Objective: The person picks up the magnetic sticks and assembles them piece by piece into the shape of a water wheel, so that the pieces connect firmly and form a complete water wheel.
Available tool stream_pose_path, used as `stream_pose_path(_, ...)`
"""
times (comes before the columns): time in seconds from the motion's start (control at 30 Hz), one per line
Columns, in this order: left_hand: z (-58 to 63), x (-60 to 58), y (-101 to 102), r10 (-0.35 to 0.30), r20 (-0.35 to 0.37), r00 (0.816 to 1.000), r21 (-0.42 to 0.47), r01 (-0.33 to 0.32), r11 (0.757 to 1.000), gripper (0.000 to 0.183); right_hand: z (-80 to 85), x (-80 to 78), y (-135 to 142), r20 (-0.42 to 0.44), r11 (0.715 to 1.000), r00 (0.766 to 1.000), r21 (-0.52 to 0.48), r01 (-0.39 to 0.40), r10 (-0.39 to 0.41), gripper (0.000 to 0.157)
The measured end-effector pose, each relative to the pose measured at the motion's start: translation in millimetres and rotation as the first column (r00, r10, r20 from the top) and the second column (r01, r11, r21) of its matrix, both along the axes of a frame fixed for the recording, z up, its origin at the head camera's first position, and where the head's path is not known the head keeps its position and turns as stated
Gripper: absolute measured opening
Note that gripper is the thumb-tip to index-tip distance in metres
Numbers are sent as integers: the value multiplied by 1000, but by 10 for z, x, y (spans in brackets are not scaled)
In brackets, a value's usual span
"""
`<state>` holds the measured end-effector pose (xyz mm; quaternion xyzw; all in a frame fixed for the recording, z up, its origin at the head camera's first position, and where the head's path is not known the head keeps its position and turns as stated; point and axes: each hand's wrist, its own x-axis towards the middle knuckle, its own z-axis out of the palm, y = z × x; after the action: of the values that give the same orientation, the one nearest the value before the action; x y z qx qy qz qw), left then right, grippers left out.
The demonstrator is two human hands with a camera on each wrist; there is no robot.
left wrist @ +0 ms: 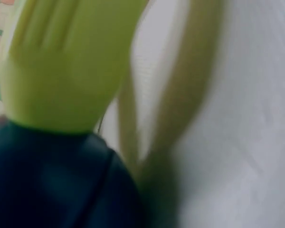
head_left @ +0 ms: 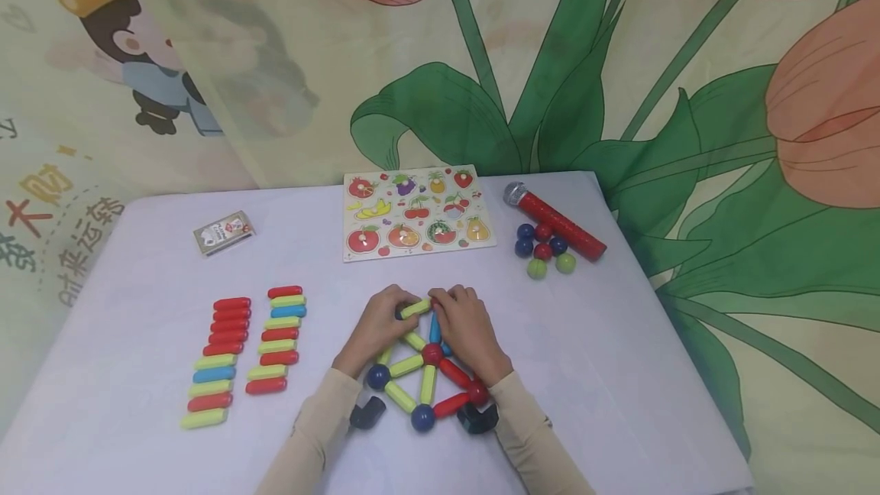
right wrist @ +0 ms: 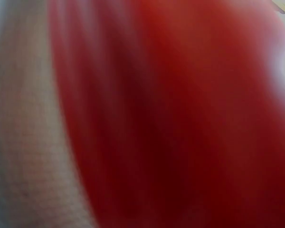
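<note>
In the head view, a flat frame of magnetic rods and balls lies between the hands around a central red ball (head_left: pixel 431 354). My left hand (head_left: pixel 374 329) grips a mostly covered blue ball (head_left: pixel 399 314) at the far side. From it a yellow-green rod (head_left: pixel 415 308) runs to my right hand (head_left: pixel 471 333), whose fingers pinch a red ball, nearly hidden, at the other end. A blue rod (head_left: pixel 435 328) leads down to the centre. In the left wrist view, a yellow-green rod (left wrist: pixel 66 80) meets a dark blue ball (left wrist: pixel 52 180). A blurred red rod (right wrist: pixel 180 118) fills the right wrist view.
Two columns of loose rods, including a red rod (head_left: pixel 230 315), lie at left. Behind are a small card box (head_left: pixel 224 233) and a fruit puzzle board (head_left: pixel 419 212). A red microphone (head_left: pixel 560 226) and several loose balls, one green ball (head_left: pixel 566 263), lie at back right.
</note>
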<state>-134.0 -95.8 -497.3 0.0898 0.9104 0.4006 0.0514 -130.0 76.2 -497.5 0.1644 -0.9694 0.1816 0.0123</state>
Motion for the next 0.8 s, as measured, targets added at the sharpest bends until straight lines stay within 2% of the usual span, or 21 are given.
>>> stream_pose_path(0.27, 3, 10, 5, -17, 4, 1000, -6, 17, 1000, 27, 0, 3, 6, -18, 1000, 1000, 4, -11, 11, 32)
stream_pose_path(0.47, -31, 33, -9, -39, -4, 999, 0, 39, 999, 27, -20, 57, 29, -19, 999, 999, -18, -45, 45, 42)
stream_pose_path(0.6, -45, 91, -57, -43, -23, 999, -12, 43, 999, 29, 50, 208, 95, -55, 998, 997, -16, -53, 52, 45)
stream_pose_path(0.8, -16, 201, -218, 38, -25, 999, -72, -39, 997, 32, 195, 557, 253, -98, 992, 988, -5, -123, 122, 38)
